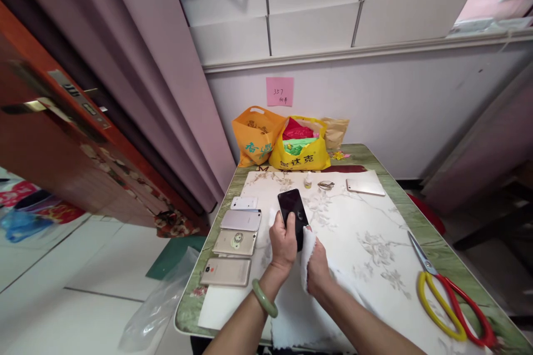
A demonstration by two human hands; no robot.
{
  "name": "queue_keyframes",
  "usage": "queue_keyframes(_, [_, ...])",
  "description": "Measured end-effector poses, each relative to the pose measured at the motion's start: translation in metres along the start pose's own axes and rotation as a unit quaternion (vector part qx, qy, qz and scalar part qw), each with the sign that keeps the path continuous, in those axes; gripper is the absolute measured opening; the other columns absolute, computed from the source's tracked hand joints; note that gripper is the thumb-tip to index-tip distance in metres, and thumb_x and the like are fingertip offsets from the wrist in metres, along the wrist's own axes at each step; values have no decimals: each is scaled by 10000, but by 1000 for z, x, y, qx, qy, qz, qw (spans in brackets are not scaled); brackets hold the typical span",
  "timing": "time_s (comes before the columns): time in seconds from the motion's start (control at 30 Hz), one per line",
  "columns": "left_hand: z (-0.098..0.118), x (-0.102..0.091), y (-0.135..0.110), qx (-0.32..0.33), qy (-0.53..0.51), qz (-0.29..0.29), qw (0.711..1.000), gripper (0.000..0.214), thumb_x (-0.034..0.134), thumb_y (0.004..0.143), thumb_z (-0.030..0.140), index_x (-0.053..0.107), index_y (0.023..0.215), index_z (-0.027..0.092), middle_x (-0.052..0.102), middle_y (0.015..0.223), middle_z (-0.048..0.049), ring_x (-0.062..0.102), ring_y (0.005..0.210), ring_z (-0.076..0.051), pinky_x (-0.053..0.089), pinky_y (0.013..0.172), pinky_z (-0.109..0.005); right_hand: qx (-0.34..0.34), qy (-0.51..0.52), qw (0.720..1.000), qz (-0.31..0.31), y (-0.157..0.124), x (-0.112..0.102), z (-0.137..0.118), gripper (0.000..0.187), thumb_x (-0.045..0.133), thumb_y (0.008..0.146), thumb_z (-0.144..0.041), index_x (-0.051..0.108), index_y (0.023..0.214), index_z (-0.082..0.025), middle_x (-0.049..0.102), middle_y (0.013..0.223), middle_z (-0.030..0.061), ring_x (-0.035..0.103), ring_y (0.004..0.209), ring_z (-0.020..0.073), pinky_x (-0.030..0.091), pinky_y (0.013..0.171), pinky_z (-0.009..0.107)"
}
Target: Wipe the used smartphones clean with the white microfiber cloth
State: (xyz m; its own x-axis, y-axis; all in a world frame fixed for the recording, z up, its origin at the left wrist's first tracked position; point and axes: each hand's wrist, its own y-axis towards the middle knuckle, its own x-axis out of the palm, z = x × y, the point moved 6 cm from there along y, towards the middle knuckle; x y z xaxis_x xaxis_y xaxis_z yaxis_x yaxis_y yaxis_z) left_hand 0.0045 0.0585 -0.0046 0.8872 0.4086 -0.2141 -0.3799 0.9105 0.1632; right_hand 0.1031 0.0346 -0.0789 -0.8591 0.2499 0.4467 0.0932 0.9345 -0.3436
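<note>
Bare hands, bare forearms, one green bangle of mine.
Round my left forearm (239, 321), a little below my left hand (283, 245), I wear a bangle (264, 302): pale, milky green, smooth and thick, with a rounded band that catches a soft shine. My right forearm (362, 313) is bare from the wrist to the picture's lower edge, and my right hand (320, 266) is ungloved. My nails are too small to make out.

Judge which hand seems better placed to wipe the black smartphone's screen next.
Probably the right hand: it holds the white cloth beside the black smartphone, while the left hand is occupied gripping that phone.
</note>
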Motion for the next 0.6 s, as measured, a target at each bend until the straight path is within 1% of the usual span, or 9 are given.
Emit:
queue_keyframes(0.07, [-1, 4, -8, 5, -28, 4, 1000, 238, 535, 892, 444, 601, 912, 217, 688, 822, -45, 624, 768, -200, 458, 754, -292, 58, 51, 997, -2, 6, 1, 4, 451, 587, 784, -604, 676, 855, -167, 720, 755, 71, 677, 810, 266, 548, 677, 339])
queue_keyframes(0.1, [-1, 6, -13, 7, -42, -5, 999, 240, 555, 882, 443, 604, 941, 215, 701, 849, -50, 638, 793, -205, 467, 772, -296, 81, 68, 994, -11, 10, 1, 5, 454, 605, 767, -609, 676, 824, -164, 716, 724, 76, 680, 774, 271, 545, 646, 340])
queue_keyframes(0.17, [-5, 9, -20, -1, -63, -41, 997, 285, 601, 855, 449, 614, 994, 200, 720, 889, -62, 657, 808, -206, 488, 761, -296, 98, 87, 991, -26, 20, -3, -1, 404, 664, 728, -581, 660, 766, -178, 706, 676, 57, 669, 698, 254, 530, 609, 323])
queue_keyframes(0.23, [-13, 7, -24, -44, -65, -89, 993, 328, 633, 825, 487, 638, 912, 170, 708, 770, -59, 641, 659, -184, 488, 623, -274, 84, 89, 992, -40, 32, -11, -13, 340, 710, 707, -530, 636, 742, -200, 690, 648, 16, 642, 638, 216, 506, 598, 295])
queue_keyframes(0.3, [-22, -1, -24, -99, -73, -126, 984, 394, 610, 820, 552, 606, 740, 167, 620, 574, -21, 538, 459, -137, 405, 448, -243, 63, 60, 994, -62, 44, -19, -29, 316, 728, 703, -504, 608, 735, -213, 658, 615, -17, 602, 587, 184, 472, 576, 276])
queue_keyframes(0.33, [-24, -6, -22, -118, -92, -138, 979, 428, 577, 833, 582, 566, 690, 178, 565, 516, 5, 486, 405, -119, 357, 395, -232, 53, 38, 995, -69, 49, -23, -36, 321, 737, 692, -499, 588, 724, -216, 629, 587, -32, 568, 551, 166, 446, 551, 268])
queue_keyframes(0.43, [-13, -26, -8, -98, -149, -146, 973, 432, 509, 872, 590, 487, 675, 206, 454, 490, 60, 445, 388, -100, 333, 373, -212, 37, -30, 994, -101, 60, -31, -53, 351, 765, 660, -478, 535, 698, -215, 529, 526, -67, 451, 477, 115, 357, 496, 243])
queue_keyframes(0.5, [-1, -28, 0, -84, -118, -213, 966, 395, 551, 857, 561, 525, 707, 196, 463, 527, 59, 462, 410, -100, 356, 396, -216, 33, -72, 988, -136, 63, -30, -59, 350, 769, 659, -460, 528, 694, -210, 492, 521, -75, 406, 470, 98, 318, 490, 232])
queue_keyframes(0.6, [8, -20, 3, -100, -30, -324, 940, 370, 586, 825, 541, 572, 738, 181, 480, 556, 46, 465, 439, -113, 348, 409, -229, 27, -126, 974, -187, 63, -23, -63, 316, 757, 673, -429, 537, 688, -202, 474, 528, -76, 378, 474, 88, 286, 491, 226])
